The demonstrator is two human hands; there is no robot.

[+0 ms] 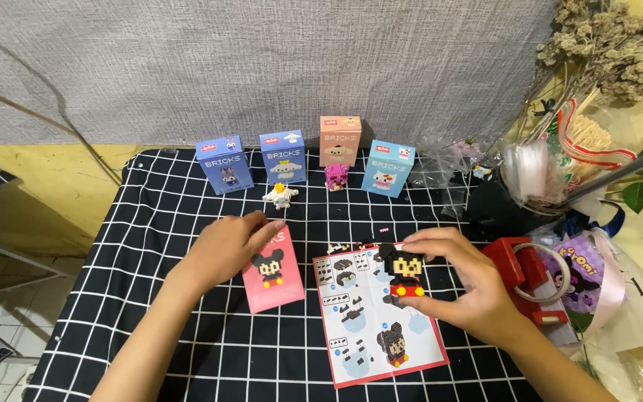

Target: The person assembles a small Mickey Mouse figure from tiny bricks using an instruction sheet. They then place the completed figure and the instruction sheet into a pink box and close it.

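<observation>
Black grid-check tablecloth [187, 223] before a grey fabric backdrop. The right hand [463, 286] pinches a finished brick mouse figure [405, 272] upright over the instruction sheet [377, 327]; the left hand [225, 249], fingers together, presses the pink box [273, 279]. Judged step: display; setting the figure down needs a level release.

One head-worn camera looked steeply down and forward, close above the black checked cloth [187, 223], toward the grey backdrop [262, 67].

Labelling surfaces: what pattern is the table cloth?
Black cloth with a white grid; head view.
</observation>
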